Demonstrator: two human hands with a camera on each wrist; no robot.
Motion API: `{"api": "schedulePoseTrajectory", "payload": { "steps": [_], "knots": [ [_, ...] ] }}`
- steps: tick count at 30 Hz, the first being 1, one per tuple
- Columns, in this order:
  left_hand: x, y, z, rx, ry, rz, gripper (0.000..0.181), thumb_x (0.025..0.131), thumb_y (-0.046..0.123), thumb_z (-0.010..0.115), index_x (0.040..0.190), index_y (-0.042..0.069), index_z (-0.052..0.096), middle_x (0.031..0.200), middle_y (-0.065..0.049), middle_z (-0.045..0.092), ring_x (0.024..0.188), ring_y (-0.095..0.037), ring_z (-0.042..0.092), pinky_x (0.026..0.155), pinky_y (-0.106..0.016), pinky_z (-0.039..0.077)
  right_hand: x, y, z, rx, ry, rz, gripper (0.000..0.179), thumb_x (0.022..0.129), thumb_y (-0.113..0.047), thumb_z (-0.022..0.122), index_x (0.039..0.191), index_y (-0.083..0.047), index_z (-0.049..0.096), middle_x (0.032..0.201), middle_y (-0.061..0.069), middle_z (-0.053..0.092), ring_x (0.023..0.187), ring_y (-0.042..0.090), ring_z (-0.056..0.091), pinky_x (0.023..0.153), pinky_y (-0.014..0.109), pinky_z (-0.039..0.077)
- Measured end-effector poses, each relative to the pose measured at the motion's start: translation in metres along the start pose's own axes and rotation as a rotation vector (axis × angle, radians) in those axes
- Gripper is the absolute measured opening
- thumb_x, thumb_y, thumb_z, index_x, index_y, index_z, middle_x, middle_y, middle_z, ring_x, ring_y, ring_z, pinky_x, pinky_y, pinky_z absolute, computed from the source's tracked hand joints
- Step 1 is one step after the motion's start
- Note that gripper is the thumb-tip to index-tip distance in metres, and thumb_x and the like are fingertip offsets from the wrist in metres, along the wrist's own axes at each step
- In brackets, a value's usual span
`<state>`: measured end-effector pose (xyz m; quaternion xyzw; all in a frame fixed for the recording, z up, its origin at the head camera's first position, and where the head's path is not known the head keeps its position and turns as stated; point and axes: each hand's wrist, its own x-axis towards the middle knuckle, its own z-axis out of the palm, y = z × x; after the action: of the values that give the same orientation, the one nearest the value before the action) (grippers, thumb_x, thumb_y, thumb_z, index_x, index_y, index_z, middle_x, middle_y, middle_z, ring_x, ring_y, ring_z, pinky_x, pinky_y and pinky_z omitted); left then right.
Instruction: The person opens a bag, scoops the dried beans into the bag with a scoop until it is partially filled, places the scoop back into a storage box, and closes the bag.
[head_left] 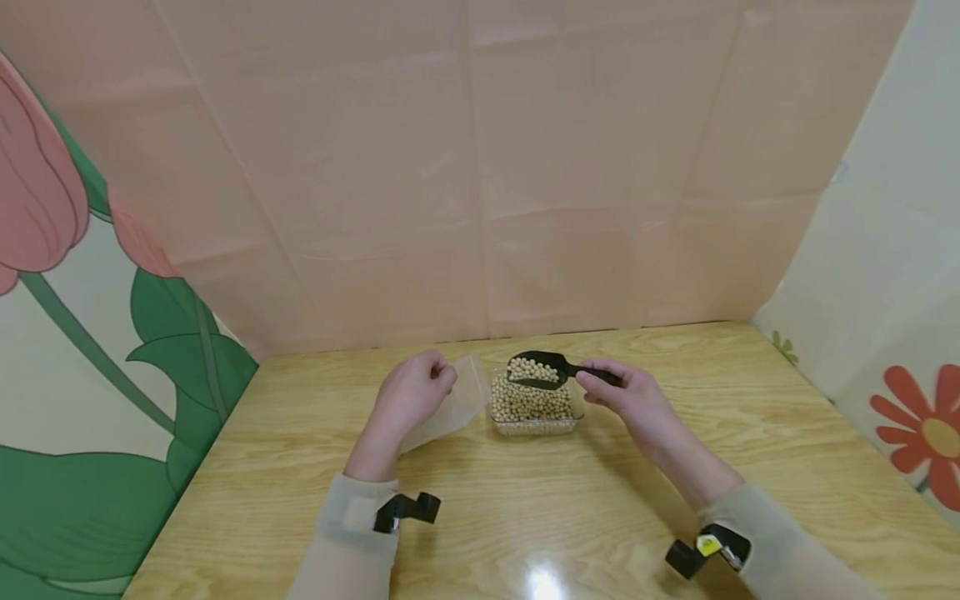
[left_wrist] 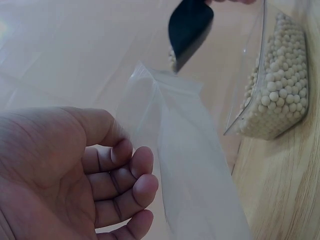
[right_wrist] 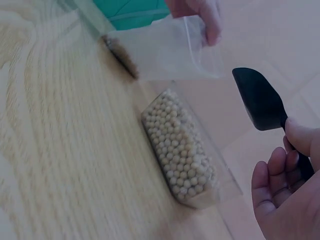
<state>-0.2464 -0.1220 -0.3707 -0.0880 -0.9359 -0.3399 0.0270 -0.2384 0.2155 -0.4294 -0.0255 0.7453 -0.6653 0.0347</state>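
My left hand (head_left: 411,393) pinches a translucent plastic pouch (left_wrist: 195,160) by its upper edge, between thumb and forefinger. The pouch stands upright left of a clear box (head_left: 537,428), and its mouth is slightly parted in the left wrist view. A brownish band shows along its bottom in the right wrist view. With my right hand (head_left: 633,402) I grip the handle of a black scoop (right_wrist: 259,100), its bowl over the box. Pale round beans (head_left: 532,369) lie in the scoop. More beans of the same kind (right_wrist: 175,150) fill much of the box.
All of this is on a wooden table (head_left: 480,517). A pink covered wall (head_left: 480,183) rises along its back edge. Painted flower panels stand at the left (head_left: 67,350) and right (head_left: 885,275).
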Motion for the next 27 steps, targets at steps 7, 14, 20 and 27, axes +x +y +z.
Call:
{"api": "schedulePoseTrajectory", "payload": {
  "steps": [7, 14, 20, 27],
  "knots": [
    [0.001, -0.001, 0.0, 0.005, 0.002, 0.003, 0.023, 0.109, 0.018, 0.054, 0.09, 0.014, 0.065, 0.086, 0.001, 0.069, 0.065, -0.021, 0.051, 0.062, -0.037, 0.041, -0.003, -0.015, 0.01, -0.03, -0.013, -0.009, 0.055, 0.106, -0.038, 0.076, 0.145, 0.0, 0.065, 0.143, 0.012, 0.063, 0.115, 0.024, 0.068, 0.107, 0.034, 0.049],
    [0.002, -0.001, 0.0, 0.007, 0.012, 0.004, 0.021, 0.108, 0.017, 0.055, 0.089, 0.014, 0.065, 0.086, 0.001, 0.069, 0.065, -0.021, 0.052, 0.063, -0.037, 0.041, 0.0, -0.023, 0.024, -0.022, -0.013, -0.008, 0.053, 0.106, -0.033, 0.077, 0.145, 0.001, 0.065, 0.144, 0.013, 0.062, 0.114, 0.026, 0.069, 0.106, 0.033, 0.05],
    [0.002, -0.001, 0.0, 0.004, 0.015, 0.009, 0.021, 0.108, 0.016, 0.056, 0.088, 0.014, 0.064, 0.085, 0.001, 0.068, 0.066, -0.021, 0.052, 0.062, -0.036, 0.041, 0.003, -0.025, 0.035, -0.008, -0.019, -0.034, 0.05, 0.106, -0.029, 0.078, 0.143, 0.003, 0.066, 0.142, 0.014, 0.063, 0.107, 0.023, 0.069, 0.1, 0.031, 0.054],
    [0.002, -0.002, -0.001, 0.012, 0.027, 0.01, 0.019, 0.106, 0.016, 0.057, 0.089, 0.014, 0.066, 0.085, 0.001, 0.068, 0.067, -0.021, 0.053, 0.063, -0.036, 0.042, 0.007, -0.024, 0.045, -0.016, -0.016, -0.026, 0.047, 0.104, -0.029, 0.08, 0.14, 0.0, 0.069, 0.134, 0.011, 0.068, 0.111, 0.027, 0.071, 0.104, 0.044, 0.055]
  ]
}}
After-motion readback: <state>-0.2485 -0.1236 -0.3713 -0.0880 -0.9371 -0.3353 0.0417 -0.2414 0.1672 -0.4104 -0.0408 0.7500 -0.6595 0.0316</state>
